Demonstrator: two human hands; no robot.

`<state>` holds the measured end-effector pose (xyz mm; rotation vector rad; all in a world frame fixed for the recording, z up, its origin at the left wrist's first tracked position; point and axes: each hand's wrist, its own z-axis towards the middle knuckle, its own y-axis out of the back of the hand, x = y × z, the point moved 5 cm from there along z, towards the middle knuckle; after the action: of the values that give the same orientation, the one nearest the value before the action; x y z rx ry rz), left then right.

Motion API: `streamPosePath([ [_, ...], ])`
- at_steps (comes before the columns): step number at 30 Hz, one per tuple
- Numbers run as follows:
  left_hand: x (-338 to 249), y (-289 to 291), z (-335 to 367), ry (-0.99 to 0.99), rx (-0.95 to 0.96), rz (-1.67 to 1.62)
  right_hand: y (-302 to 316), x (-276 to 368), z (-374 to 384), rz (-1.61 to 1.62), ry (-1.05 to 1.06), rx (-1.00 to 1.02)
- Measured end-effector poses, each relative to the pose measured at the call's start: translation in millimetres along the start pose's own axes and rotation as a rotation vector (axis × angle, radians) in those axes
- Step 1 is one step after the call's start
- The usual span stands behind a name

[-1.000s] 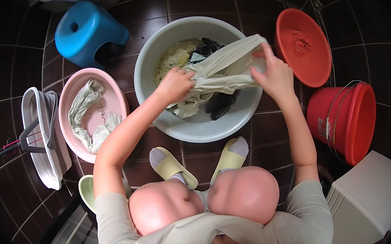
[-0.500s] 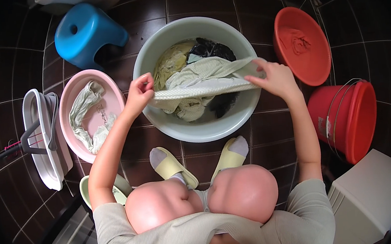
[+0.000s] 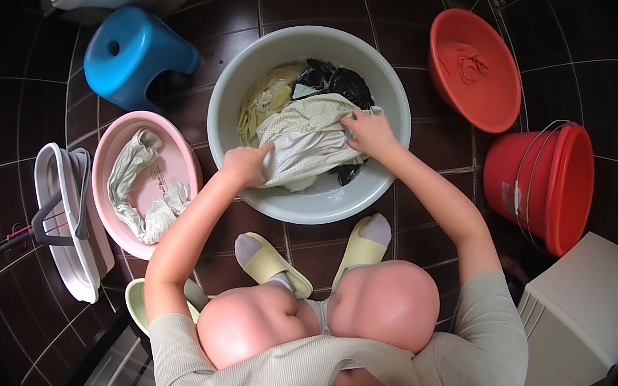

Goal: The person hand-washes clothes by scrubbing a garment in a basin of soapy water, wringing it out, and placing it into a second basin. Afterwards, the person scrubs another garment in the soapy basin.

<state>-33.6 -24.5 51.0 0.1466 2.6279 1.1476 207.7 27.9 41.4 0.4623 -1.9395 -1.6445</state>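
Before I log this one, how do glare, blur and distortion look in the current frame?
Head view: straight seams in the dark brown tiled floor bend near the blackened picture edges; head view: soft glare on the curved blue plastic stool; head view: the pale patterned fabric cloth, left hand and right hand show little motion blur.

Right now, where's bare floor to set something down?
Larger patch: tile beyond the grey basin, between blue stool and red basin. Smaller: tile between the slippers, just this side of the grey basin. Crowded: left, where pink basin and white tub sit close; and inside the grey basin, where left hand and right hand touch pale cloth over other laundry.
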Motion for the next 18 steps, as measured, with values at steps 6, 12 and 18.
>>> streamPosePath([
  [6, 16.9, 21.4, -21.0, -0.004, -0.085, 0.067, 12.5, -32.5, 7.1, 0.228, -0.225, 0.032],
  [12, 22.5, 84.8, -50.3, 0.060, -0.313, 0.038, 86.5, -73.0, -2.0, 0.652, -0.430, -0.230],
  [18, 55.3, 89.9, -34.8, 0.054, -0.803, 0.037, 113.6, -106.6, -11.7, 0.720, -0.440, -0.622],
])
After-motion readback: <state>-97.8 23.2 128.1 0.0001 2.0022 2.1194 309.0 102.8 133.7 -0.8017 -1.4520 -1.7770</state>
